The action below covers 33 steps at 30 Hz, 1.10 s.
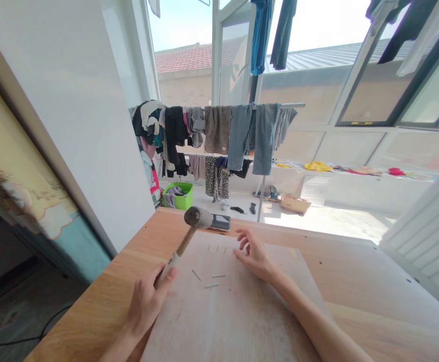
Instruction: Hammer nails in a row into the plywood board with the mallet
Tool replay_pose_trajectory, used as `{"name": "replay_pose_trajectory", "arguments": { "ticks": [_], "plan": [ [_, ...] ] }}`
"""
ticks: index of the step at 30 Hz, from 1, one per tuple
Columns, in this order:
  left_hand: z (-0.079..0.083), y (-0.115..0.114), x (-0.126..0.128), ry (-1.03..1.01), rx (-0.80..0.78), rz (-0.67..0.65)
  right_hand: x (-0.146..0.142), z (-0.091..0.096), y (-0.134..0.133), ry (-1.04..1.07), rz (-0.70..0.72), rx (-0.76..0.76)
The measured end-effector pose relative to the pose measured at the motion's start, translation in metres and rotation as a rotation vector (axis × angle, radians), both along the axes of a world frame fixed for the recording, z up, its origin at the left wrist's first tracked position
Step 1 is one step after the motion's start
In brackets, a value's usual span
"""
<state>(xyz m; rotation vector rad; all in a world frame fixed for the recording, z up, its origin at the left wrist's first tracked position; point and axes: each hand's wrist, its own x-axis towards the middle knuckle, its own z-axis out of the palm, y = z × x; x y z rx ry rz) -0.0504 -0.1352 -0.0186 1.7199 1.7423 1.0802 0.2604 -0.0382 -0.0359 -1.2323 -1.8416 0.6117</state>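
Observation:
A mallet with a rounded grey head is gripped by its handle in my left hand, its head raised above the far left of a pale wooden board. Three thin nails stand upright near the board's far edge. Just to their right hovers my right hand, fingers loosely bent and apart, with nothing visible in it. Several loose nails lie flat on the board between my hands.
Under the board is a wooden table. A phone lies behind the board, close to the mallet head. Beyond the table's far edge stand a drying rack with clothes and a green basket. A white wall panel rises at left.

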Motion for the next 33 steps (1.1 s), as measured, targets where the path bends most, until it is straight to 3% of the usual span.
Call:
{"name": "replay_pose_trajectory", "arguments": {
  "ticks": [3,8,11,14,25,33],
  "plan": [
    [-0.005,0.001,-0.002,-0.039,-0.028,0.013,-0.002,0.021,-0.010,-0.062,0.040,0.029],
    [-0.004,0.002,0.000,-0.051,-0.038,0.046,-0.022,0.052,-0.042,-0.339,0.288,0.017],
    [-0.001,0.002,0.002,-0.031,-0.035,0.061,-0.042,0.048,-0.051,-0.674,0.277,0.079],
    [0.003,0.001,0.004,-0.012,-0.030,0.076,-0.055,0.036,-0.052,-0.819,0.269,0.107],
    [-0.010,0.004,0.003,0.040,0.028,0.074,-0.050,0.041,-0.053,-0.936,0.364,0.197],
    [-0.002,0.003,0.006,0.033,0.010,0.070,-0.059,0.055,-0.068,-1.032,0.389,0.279]
  ]
}}
